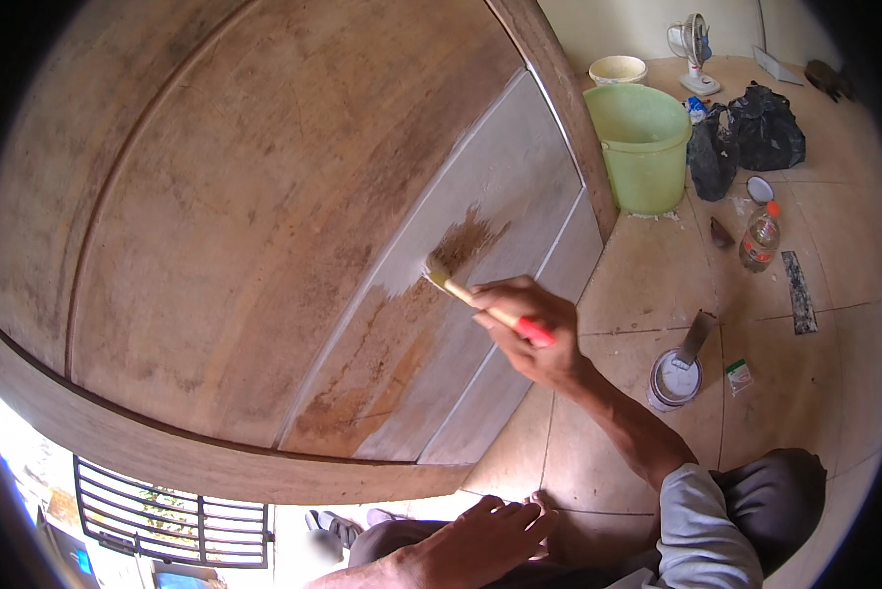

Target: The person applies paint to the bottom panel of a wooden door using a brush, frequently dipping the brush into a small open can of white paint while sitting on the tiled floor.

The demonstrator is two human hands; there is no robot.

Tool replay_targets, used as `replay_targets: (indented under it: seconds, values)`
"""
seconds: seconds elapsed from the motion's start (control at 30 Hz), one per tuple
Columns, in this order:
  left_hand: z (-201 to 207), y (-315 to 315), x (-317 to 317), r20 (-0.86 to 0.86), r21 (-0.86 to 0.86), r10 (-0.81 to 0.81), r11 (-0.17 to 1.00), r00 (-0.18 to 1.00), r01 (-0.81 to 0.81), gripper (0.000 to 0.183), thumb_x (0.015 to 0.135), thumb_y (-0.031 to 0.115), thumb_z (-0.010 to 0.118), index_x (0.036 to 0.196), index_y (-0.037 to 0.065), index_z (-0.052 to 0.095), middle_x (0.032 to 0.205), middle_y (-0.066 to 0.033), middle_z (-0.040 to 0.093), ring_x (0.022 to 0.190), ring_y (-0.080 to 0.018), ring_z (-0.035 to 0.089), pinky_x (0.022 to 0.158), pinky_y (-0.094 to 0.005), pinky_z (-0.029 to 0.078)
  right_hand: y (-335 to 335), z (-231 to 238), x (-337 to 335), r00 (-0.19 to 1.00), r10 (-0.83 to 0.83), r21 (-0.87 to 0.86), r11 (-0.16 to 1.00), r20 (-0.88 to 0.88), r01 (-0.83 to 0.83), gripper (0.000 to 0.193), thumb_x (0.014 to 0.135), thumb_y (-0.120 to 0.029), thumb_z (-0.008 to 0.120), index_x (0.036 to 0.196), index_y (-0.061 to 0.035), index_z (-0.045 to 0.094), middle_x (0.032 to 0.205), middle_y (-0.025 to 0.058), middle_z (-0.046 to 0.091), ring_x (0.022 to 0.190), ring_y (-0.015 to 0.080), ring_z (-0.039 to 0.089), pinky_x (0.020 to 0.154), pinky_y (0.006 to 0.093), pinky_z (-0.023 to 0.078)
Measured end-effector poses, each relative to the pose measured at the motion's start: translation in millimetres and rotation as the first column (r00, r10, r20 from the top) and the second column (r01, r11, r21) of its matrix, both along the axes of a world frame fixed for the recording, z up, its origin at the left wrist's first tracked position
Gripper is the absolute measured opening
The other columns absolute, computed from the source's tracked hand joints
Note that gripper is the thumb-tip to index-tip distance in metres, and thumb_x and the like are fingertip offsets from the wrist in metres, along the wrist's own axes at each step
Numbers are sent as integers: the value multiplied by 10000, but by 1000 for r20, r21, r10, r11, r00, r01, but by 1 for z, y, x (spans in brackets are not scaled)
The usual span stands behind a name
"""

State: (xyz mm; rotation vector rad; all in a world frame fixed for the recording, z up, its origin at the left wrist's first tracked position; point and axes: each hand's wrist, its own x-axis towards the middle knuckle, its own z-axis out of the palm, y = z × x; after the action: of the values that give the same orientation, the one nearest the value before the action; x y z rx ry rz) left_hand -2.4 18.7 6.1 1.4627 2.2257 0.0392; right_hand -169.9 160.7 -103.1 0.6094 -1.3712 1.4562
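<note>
Head view: I'm reading labels first. Bottle point(760, 240) with an orange-red cap is carrying a reddish label, small packet point(738, 377) is showing green and white print; lettering on both is coming through too small for me to make out.

Right hand point(531, 329) is closing its fingers around the brush point(460, 292), red handle end sticking out by the palm. Bristles are touching the big wooden panel point(254, 226) where the brown patch point(463, 241) is meeting the pale coat point(534, 147). Left hand point(485, 540) is lying low over a dark trouser leg; bare toes are showing right behind it, so I'm not able to tell how wide its fingers are standing.

Edges: panel frame point(561, 108) is bounding the far end, bottom rail point(264, 478) the near end. Tiled floor point(617, 461) is running from the panel's right edge to the paint tin point(670, 403).

Obstacles: tin is standing just right of the forearm, scraper point(696, 339) resting on it. Green bucket point(647, 162) is crowding the frame's far corner, white pail point(617, 71) sitting behind it. Black bags point(767, 128) are slumping beside the bucket, fan point(694, 49) standing beyond. Dark speckled strip point(799, 293) is lying right of the bottle.
</note>
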Motion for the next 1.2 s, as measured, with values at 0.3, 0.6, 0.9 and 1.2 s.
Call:
replay_targets:
  seconds: [0.3,0.6,0.9,1.2]
  values:
    - [-3,-3,1,3,-171,-5,985,1000,5,367,922,232,604,1191,-5,525,1025,-115,642,932,-227,642,790,-357,506,71,-35,-61,927,148,-612,784,345,103,182,944,-33,622,1112,34,640,1046,104,676,903,167,683,716,276,573]
    - [-9,-5,2,-47,-38,28,999,999,-29,360,869,217,671,1127,-6,557,928,-119,664,813,-239,673,706,-362,531,13,-18,-7,989,-148,204,969,18,141,213,801,-40,760,1004,-90,714,1022,71,707,959,218,693,758,330,606]
    - [2,-2,-2,-7,-249,-103,964,995,98,462,1007,265,507,1379,-3,452,1232,-100,600,1138,-207,582,936,-350,460,84,3,-73,823,482,-610,761,301,-223,201,912,-163,704,1085,-62,691,1008,65,708,862,147,684,658,259,558]
    - [-7,-5,-3,-1,-131,-36,991,999,36,392,914,233,624,1213,-2,529,1026,-113,649,921,-238,656,769,-363,521,62,-8,-35,971,-226,-20,973,80,228,290,834,75,672,1103,-32,687,1103,110,689,1019,219,666,807,304,565]
